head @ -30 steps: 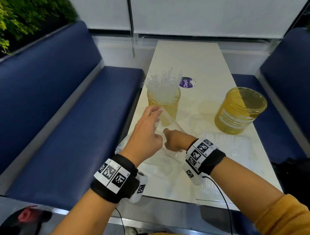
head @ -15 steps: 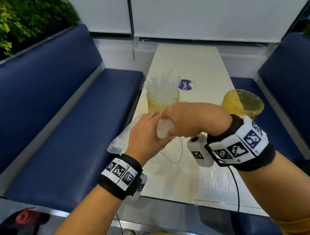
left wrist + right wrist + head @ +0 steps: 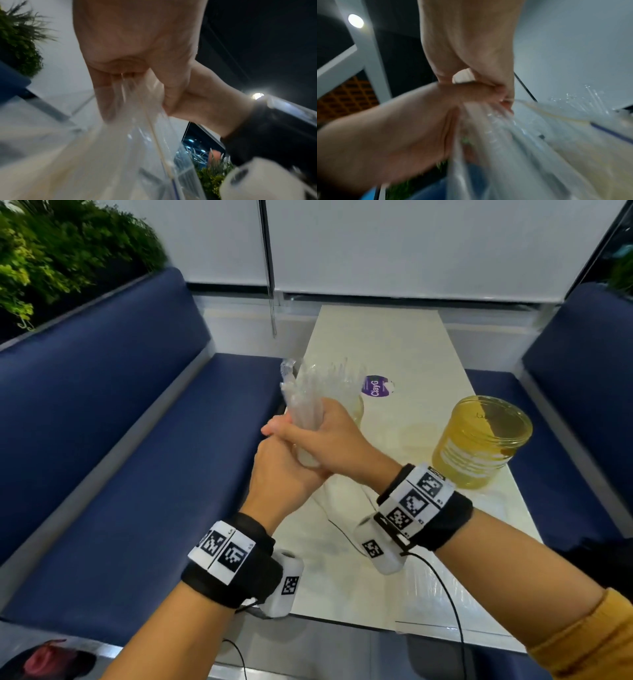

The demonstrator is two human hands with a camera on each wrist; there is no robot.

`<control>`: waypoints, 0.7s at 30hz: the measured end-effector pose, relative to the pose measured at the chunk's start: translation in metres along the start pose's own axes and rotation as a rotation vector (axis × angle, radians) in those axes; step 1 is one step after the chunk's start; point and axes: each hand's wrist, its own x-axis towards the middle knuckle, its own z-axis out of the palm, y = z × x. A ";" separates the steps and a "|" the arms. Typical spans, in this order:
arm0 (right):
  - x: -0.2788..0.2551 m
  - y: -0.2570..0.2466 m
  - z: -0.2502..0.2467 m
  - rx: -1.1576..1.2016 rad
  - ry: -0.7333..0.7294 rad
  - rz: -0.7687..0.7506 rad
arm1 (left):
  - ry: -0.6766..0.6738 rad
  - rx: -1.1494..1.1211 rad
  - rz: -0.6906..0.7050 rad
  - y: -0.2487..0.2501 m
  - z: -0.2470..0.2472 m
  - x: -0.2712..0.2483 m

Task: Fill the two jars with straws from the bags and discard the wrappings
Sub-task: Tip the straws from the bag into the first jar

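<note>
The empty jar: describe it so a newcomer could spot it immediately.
Start at the long white table between the blue benches. The empty jar is the amber glass one near its right edge. Unlike the other jar, it stands clear of both hands and holds no straws.

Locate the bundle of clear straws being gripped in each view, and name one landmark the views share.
Head: bundle of clear straws, centre, gripped by both hands above the table's left edge.
Left wrist: centre, running down from the fist.
Right wrist: centre-right, slanting down from the fingers.
Shared landmark: the crossed hands.
</note>
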 end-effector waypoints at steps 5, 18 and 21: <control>0.029 -0.049 -0.046 0.236 0.077 -0.138 | -0.066 0.182 -0.029 -0.016 -0.013 -0.009; 0.151 -0.009 -0.067 0.077 0.388 -0.274 | 0.064 0.148 0.021 -0.015 -0.052 -0.004; 0.154 0.025 -0.060 0.059 0.376 -0.176 | 0.066 0.154 0.025 -0.014 -0.058 -0.004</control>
